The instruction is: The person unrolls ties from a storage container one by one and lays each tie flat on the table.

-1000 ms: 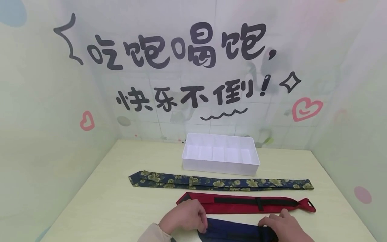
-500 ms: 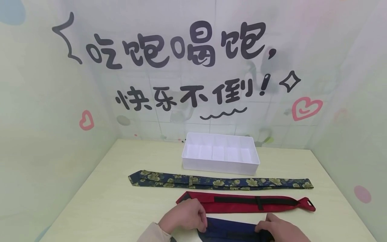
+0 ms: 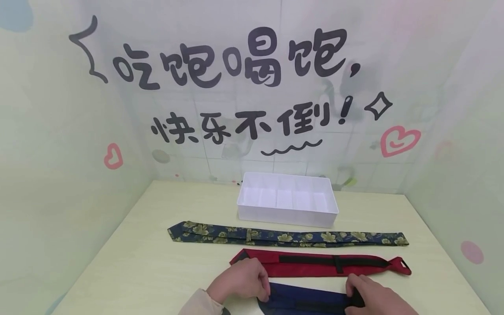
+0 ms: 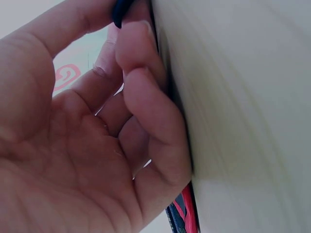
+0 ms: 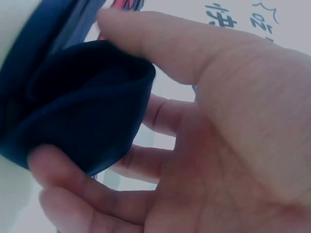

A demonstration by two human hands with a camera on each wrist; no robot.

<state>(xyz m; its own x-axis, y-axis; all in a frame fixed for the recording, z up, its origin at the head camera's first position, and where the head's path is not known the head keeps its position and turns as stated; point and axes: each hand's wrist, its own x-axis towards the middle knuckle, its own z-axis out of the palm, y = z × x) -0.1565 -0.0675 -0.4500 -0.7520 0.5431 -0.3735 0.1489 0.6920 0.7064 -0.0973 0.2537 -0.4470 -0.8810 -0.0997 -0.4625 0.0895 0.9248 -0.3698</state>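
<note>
A navy necktie lies nearest me at the front of the table, running off the lower edge of the head view. My left hand pinches its left end; in the left wrist view a bit of dark cloth shows at the thumb and fingertips, and curled fingers rest against the tabletop. At the other end, my right hand holds the folded part of the tie between thumb and fingers. Just behind lies a red zipper necktie, its back side up, partly covered by my left hand.
Farther back a navy necktie with yellow-green flowers lies straight across the table. Behind it stands a white compartment box near the rear wall. Printed curtain walls close in the sides and back.
My right hand first slid left along the navy tie, then moved back right to its end. My left hand stays at the left end; the other ties and box have not moved.
</note>
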